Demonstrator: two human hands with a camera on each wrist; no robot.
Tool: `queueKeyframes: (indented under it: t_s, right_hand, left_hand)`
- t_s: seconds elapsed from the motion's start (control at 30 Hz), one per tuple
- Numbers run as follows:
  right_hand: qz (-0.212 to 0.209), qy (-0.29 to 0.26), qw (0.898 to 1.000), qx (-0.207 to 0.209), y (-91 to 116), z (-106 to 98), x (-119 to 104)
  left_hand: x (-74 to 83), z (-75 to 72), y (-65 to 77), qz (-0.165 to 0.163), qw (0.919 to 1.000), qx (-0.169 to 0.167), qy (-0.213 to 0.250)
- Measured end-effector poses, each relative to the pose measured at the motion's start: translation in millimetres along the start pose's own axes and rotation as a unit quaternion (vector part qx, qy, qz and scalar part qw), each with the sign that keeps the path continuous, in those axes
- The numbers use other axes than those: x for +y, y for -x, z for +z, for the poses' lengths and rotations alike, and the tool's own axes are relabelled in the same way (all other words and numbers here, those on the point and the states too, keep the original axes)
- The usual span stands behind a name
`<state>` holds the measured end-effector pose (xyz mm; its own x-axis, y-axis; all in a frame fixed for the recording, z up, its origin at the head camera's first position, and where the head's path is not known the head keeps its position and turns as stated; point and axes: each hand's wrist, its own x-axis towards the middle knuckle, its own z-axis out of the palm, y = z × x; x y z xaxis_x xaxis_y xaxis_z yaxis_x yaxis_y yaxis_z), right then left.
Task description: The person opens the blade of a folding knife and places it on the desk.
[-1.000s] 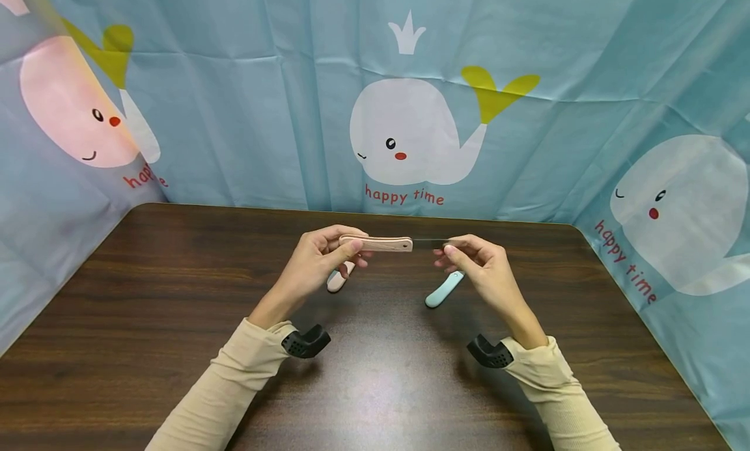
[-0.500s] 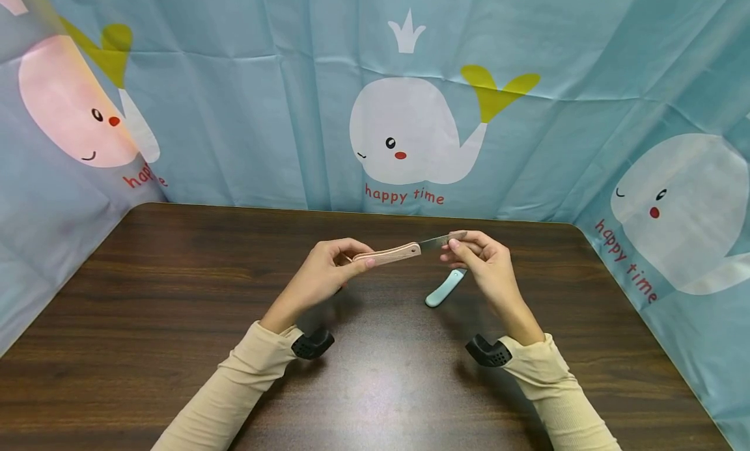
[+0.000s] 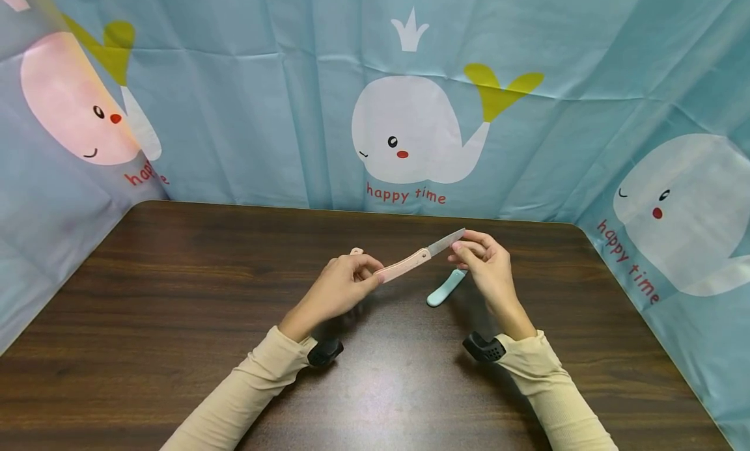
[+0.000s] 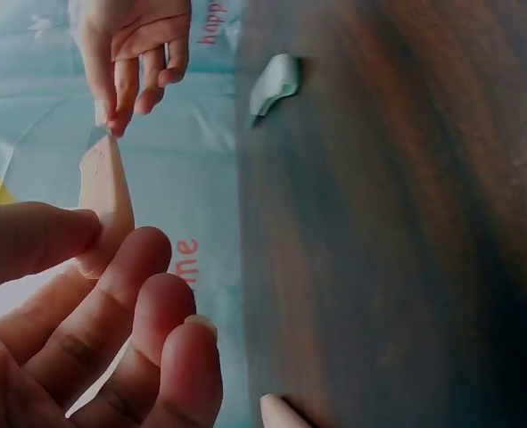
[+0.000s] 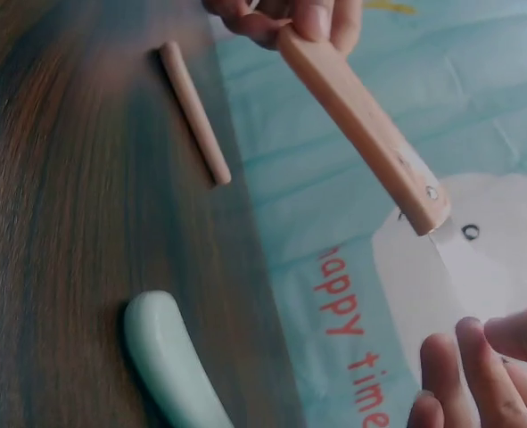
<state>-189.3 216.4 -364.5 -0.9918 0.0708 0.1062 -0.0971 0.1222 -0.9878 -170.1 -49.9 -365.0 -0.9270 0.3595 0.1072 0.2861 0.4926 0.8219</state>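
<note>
A folding knife with a pale pink handle (image 3: 404,266) and its blade (image 3: 444,243) swung out is held in the air over the table. My left hand (image 3: 338,286) pinches the rear end of the handle between thumb and fingers. At the other end, my right hand (image 3: 489,263) pinches the blade close to its tip. The handle slants up toward the right, and its pivot rivet shows in the right wrist view. Lying on the table below my right hand is a mint-green handle (image 3: 446,288). A second pink handle (image 5: 196,116) lies on the table, mostly hidden behind my left hand in the head view.
The dark wood-grain table (image 3: 176,295) reaches back to a light blue curtain (image 3: 234,112) printed with whales. A black wrist camera (image 3: 325,352) sits on my left cuff, and another wrist camera (image 3: 484,347) on my right.
My left hand has moved right and toward me, tilting the handle from nearly level to a slant. The blade's flat side now shows. My right hand stays almost in place at the blade tip.
</note>
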Motion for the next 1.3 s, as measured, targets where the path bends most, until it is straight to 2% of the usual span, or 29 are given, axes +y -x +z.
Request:
queueKeyframes:
  t_s: [0.13, 0.33, 0.53, 0.8, 1.0, 1.17, 1.3]
  right_hand:
    - [0.009, 0.021, 1.0, -0.02, -3, -3, 5]
    - [0.013, 0.047, 0.998, -0.046, -5, -5, 12]
    - [0.031, 0.075, 0.994, -0.071, -7, -6, 16]
    - [0.045, 0.106, 0.989, -0.092, -16, -9, 18]
    - [0.05, 0.17, 0.98, -0.093, -23, -11, 19]
    - [0.021, 0.224, 0.97, -0.095, -26, -11, 24]
    - [0.001, 0.267, 0.96, -0.086, -29, -11, 28]
  left_hand:
    - [-4.1, 6.2, -1.3, -0.012, 0.9998, -0.008, -0.014]
    - [-8.0, 11.8, -2.6, -0.028, 0.9992, 0.0, -0.028]
    - [-12.8, 18.4, -5.6, -0.029, 0.999, -0.004, -0.035]
    - [-12.1, 26.5, -12.1, -0.038, 0.9963, -0.02, -0.074]
    - [-5.1, 29.4, -21.8, -0.058, 0.9915, -0.054, -0.103]
    - [-3.5, 31.8, -27.8, -0.085, 0.9842, -0.08, -0.133]
    - [-3.8, 35.1, -31.1, -0.096, 0.9766, -0.086, -0.172]
